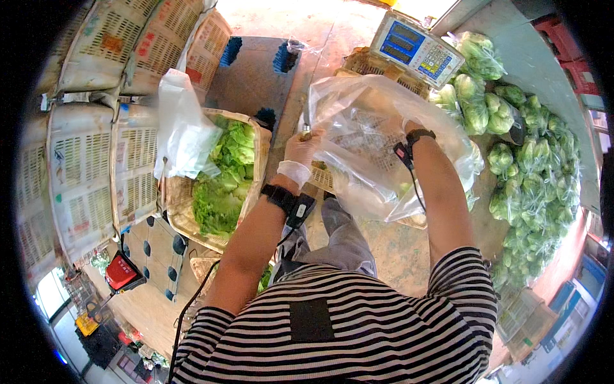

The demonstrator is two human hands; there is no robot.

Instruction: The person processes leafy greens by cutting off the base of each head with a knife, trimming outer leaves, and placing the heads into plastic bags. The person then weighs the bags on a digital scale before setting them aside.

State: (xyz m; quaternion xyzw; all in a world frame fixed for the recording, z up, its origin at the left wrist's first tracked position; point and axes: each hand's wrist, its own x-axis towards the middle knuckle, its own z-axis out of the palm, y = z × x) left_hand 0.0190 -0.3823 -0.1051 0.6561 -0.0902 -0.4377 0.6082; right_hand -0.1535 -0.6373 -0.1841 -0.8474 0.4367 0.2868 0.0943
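Observation:
A large clear plastic bag (358,150) is spread wide between my hands, above a plastic crate (320,177). My left hand (303,152), in a thin pale glove, is closed on the bag's left edge. A small metallic piece shows at its fingers; I cannot make out what it is. My right hand (412,126) reaches into or behind the bag's right side, where film blurs the fingers. The crate's perforated bottom shows through the plastic. To the left of my left hand, leafy green lettuce (224,185) fills another crate (261,157).
White plastic bags (182,128) hang over the lettuce crate's left edge. Stacked crates (83,166) line the left. A digital scale (416,50) stands beyond the bag. Many bagged green vegetables (531,173) are piled at right. A dark pallet (252,80) lies ahead.

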